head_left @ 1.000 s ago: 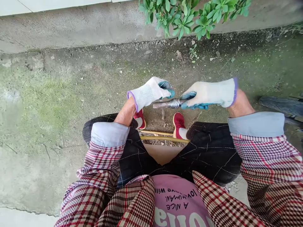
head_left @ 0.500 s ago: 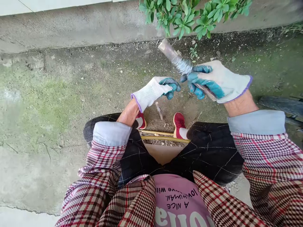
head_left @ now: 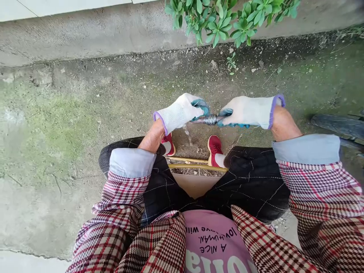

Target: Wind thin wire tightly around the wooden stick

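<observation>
A slim, grey-brown, rod-shaped stick [head_left: 198, 120], wound with a dense coil of thin silvery metal wire [head_left: 211, 120], lies sideways, its right part gripped by the right fingers [head_left: 226, 113], its other end hidden at the left fingers [head_left: 202, 105].

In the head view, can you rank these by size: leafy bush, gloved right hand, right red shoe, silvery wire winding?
1. Leafy bush
2. Gloved right hand
3. Right red shoe
4. Silvery wire winding
The hand is nearer the camera than the shoe.
</observation>
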A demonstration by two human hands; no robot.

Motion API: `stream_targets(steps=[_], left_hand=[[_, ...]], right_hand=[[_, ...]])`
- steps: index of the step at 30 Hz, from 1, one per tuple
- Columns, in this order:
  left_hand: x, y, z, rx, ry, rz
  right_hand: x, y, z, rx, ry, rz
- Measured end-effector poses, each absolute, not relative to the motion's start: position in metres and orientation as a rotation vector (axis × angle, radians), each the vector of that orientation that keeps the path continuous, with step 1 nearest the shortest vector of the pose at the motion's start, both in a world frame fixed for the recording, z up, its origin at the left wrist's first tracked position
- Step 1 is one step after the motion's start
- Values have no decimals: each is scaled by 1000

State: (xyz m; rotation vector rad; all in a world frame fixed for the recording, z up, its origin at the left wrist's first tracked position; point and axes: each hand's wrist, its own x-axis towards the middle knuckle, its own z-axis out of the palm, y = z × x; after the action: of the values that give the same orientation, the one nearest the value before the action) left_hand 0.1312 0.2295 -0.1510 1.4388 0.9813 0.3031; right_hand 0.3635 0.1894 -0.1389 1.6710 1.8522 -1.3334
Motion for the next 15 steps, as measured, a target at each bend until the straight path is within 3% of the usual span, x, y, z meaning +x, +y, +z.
stream_targets(steps=[3, 5, 10, 12, 15], left_hand=[[136, 226, -150, 1409, 1049, 246], [139, 225, -146, 1355, 1055, 259], [138, 226, -134, 1291, 1004, 284], [136, 227, -134, 1308, 976, 290], [135, 229, -141, 1335, 969, 311]], right_hand=[[360, 198, -135, 1830, 1945, -926], [356, 199, -126, 2012, 1944, -910], [350, 185, -106, 2481, 1741, -1948], [353, 180, -102, 2448, 1697, -2275], [364, 180, -100, 2153, 1682, -2498]])
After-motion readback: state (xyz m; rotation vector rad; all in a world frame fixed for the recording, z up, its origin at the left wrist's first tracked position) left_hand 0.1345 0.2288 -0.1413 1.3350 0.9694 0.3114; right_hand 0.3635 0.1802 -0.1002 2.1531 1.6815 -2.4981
